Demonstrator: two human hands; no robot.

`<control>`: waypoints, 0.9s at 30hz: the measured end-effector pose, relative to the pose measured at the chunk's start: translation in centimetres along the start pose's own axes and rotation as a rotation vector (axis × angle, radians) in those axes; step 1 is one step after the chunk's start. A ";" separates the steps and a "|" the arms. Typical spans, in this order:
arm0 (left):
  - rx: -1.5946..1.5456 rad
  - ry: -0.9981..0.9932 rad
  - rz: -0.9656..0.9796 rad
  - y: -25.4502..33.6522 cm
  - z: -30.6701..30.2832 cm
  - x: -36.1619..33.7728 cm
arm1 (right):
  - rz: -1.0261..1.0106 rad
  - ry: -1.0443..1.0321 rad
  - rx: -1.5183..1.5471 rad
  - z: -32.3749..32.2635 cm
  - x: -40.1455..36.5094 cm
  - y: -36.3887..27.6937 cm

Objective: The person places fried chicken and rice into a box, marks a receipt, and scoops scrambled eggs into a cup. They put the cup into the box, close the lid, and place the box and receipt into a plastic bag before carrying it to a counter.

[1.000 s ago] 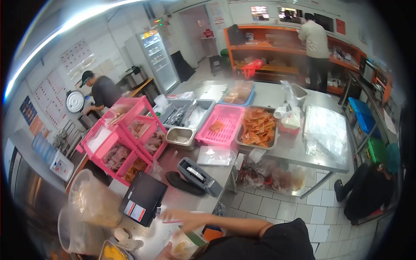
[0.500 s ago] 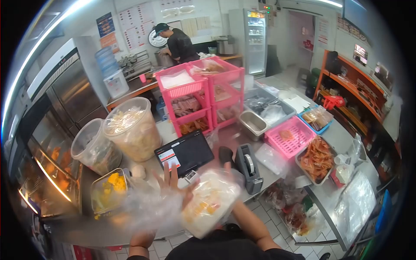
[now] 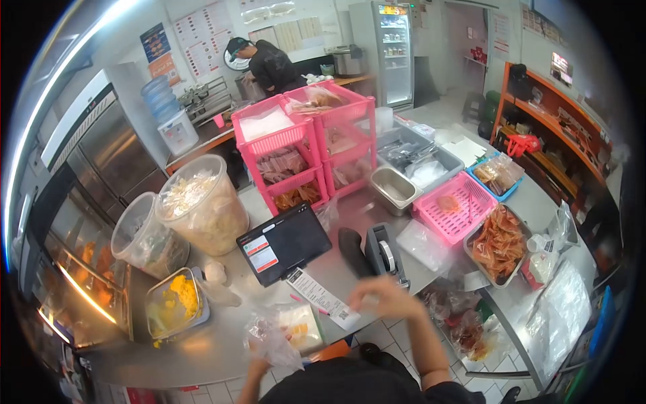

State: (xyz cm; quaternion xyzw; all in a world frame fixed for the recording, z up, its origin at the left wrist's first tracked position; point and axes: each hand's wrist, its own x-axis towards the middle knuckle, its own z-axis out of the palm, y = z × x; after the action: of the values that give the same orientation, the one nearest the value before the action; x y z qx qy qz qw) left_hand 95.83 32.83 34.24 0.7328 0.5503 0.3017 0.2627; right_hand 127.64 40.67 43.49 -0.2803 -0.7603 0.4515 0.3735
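Observation:
My left hand [image 3: 258, 351], partly hidden by crinkled plastic, grips a clear plastic bag [image 3: 274, 342] at the counter's front edge. Beside it lies a white wrapped pack [image 3: 303, 330] with a yellow-orange patch. My right hand [image 3: 389, 296] is bent in the air, fingers loosely apart with nothing visible in them, just above the lower end of a long printed receipt [image 3: 320, 297]. That receipt reaches down from a black tablet [image 3: 284, 244]. A grey tape dispenser [image 3: 386, 254] stands just behind my right hand.
Two tubs [image 3: 205, 209] and a tray of yellow food [image 3: 176, 303] are at left. Pink racks [image 3: 306, 145] stand behind the tablet. At right are a pink basket [image 3: 456, 207] and a tray of orange-brown food [image 3: 499, 244]. A co-worker [image 3: 270, 67] stands at the back.
The white pack has come down to the counter's front edge. My left hand has moved lower with the plastic, and my right hand has moved right, off the pack. The receipt is now uncovered.

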 end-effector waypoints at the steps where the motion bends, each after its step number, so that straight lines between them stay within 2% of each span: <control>1: 0.007 -0.007 0.014 0.1 0.7 -0.1 | 0.067 0.210 0.185 -2.4 0.5 2.7; 2: 0.353 0.013 -0.159 0.7 1.6 -0.1 | 0.080 0.359 0.395 -5.5 2.2 2.5; 3: 0.693 0.037 -0.333 1.1 2.3 -0.2 | 0.088 0.579 0.244 -8.3 4.0 4.6; 4: 0.684 0.033 -0.324 1.0 2.6 -0.5 | 0.115 0.701 0.163 -11.5 5.9 7.4; 6: -0.218 0.382 -0.491 0.1 3.1 -1.6 | 0.244 0.873 -0.051 -16.7 9.4 12.7; 7: -0.457 0.677 -0.430 -2.6 5.2 -2.0 | 0.370 0.837 -0.310 -19.0 10.8 16.1; 8: -0.461 0.689 -0.421 -1.9 5.0 -1.5 | 0.485 0.795 -0.565 -21.0 12.4 19.7; 10: -0.522 0.622 -0.469 0.1 3.9 -0.9 | 0.736 0.639 -0.700 -23.3 15.3 27.1; 11: -0.479 0.664 -0.448 -1.3 4.2 -1.3 | 0.837 0.537 -0.606 -22.6 15.3 24.5; 12: -0.474 0.685 -0.442 -3.6 4.7 -1.9 | 0.663 0.616 -0.811 -21.8 15.3 25.5; 14: -0.660 -0.021 -1.065 -7.5 5.1 -3.1 | 0.628 0.673 -0.845 -20.8 15.9 26.4; 15: -0.571 0.656 -0.518 1.4 3.2 -0.4 | 0.659 0.657 -0.877 -20.8 16.3 27.8; 16: -0.559 0.685 -0.533 1.5 2.7 -0.1 | 0.666 0.656 -0.897 -20.8 16.6 28.6; 18: -0.598 0.563 -0.545 0.8 2.6 -0.6 | 0.644 0.720 -0.941 -20.7 16.8 29.2; 19: -0.599 0.592 -0.570 0.5 2.6 -0.7 | 0.704 0.701 -0.937 -20.8 16.9 28.7; 20: -0.595 0.563 -0.600 0.1 2.7 -0.7 | 0.675 0.710 -0.960 -21.1 16.8 29.3; 22: -0.612 0.558 -0.644 0.6 2.8 -0.7 | 0.619 0.679 -0.931 -21.7 16.0 28.5; 25: -0.661 0.584 -0.664 1.6 2.8 0.3 | 0.702 0.682 -0.864 -22.1 15.6 25.0; 27: -0.673 0.611 -0.663 1.5 3.0 0.5 | 0.477 0.843 -0.785 -22.3 14.9 24.9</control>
State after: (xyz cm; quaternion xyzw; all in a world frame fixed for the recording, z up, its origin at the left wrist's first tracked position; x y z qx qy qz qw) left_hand 99.14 32.76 33.37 0.2756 0.6758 0.5604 0.3916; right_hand 139.77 73.49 32.87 -0.7128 -0.5734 0.0598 0.3994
